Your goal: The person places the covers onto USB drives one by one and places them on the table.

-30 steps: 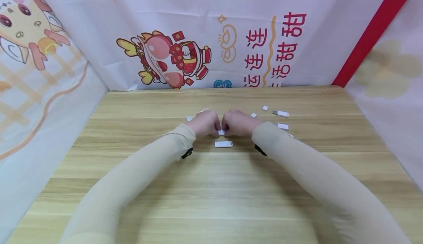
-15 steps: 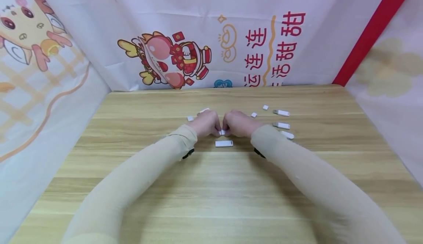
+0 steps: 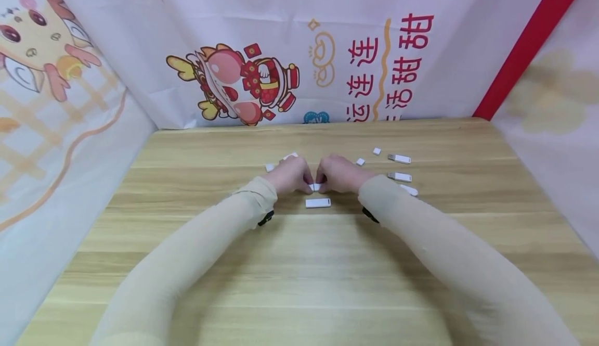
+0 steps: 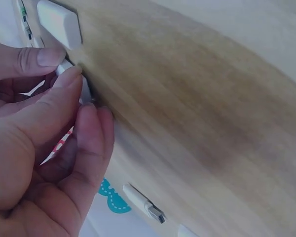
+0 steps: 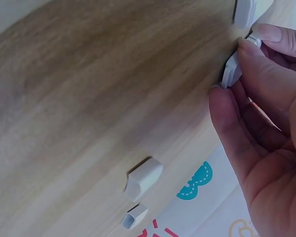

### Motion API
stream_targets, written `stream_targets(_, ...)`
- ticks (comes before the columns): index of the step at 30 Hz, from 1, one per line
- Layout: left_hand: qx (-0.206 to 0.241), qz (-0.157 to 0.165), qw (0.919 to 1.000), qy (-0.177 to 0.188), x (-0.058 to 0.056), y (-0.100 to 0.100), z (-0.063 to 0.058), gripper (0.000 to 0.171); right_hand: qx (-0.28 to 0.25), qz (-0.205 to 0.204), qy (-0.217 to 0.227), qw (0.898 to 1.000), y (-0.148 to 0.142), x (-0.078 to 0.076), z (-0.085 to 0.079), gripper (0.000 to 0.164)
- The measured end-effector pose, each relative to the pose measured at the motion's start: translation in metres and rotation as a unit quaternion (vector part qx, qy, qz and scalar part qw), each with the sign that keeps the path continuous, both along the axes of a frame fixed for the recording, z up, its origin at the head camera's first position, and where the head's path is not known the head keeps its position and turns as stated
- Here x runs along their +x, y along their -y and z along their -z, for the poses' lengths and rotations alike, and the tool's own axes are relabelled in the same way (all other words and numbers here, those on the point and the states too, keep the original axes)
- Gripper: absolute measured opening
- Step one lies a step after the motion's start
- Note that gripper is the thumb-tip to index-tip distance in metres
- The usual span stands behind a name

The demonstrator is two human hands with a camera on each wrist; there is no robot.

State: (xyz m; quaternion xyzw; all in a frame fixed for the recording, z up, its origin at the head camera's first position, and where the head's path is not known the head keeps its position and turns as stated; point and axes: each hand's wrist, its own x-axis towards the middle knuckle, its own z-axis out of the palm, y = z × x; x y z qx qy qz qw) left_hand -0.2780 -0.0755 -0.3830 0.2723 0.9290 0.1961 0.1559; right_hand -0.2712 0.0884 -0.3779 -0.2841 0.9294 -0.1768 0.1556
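Both hands meet over the table, pinching a small white USB stick (image 3: pixel 317 187) end to end. My left hand (image 3: pixel 291 174) grips its left end between thumb and fingers, and my right hand (image 3: pixel 340 173) grips the right end. A thin dark seam crosses the stick between the fingertips. In the left wrist view the left thumb and fingers close round the white end piece (image 4: pixel 85 91). From the right wrist the other white end (image 5: pixel 232 70) shows under the right thumb. Just in front of both hands lies a capped white USB stick (image 3: pixel 317 203).
On the right lie a USB stick with bare plug (image 3: pixel 400 158), another below it (image 3: pixel 400 177), and a third (image 3: pixel 409 190) partly behind the sleeve. Two small caps (image 3: pixel 376 151) sit nearby. Beyond the left hand are a white cap (image 3: pixel 269 167) and a stick (image 3: pixel 290 155).
Both hands stay almost in place, still pinching the stick. The right sleeve has shifted slightly, showing more of the USB sticks on the right.
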Motion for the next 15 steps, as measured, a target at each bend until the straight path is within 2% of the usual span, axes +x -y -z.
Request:
stream_targets(5, -0.018, 0.01, 0.9996, 0.021, 0.0, 0.003, -0.004, 0.016, 0.01, -0.015, 0.012, 1.0, 0.001, -0.001, -0.003, 0.013)
stream_targets(9, -0.033, 0.021, 0.9989, 0.027, -0.003, 0.013, -0.015, 0.024, 0.01, -0.02, -0.01, 1.0, -0.004, -0.008, -0.013, 0.012)
stream_targets(11, -0.035, 0.008, 0.9991, 0.024, -0.006, 0.021, -0.026, 0.029, -0.003, -0.023, -0.033, 0.999, -0.008, -0.014, -0.024, 0.012)
stream_targets(15, -0.03, -0.04, 0.9988, 0.006, -0.011, 0.041, -0.046, 0.031, -0.024, -0.032, -0.087, 0.995, -0.013, -0.023, -0.049, 0.011)
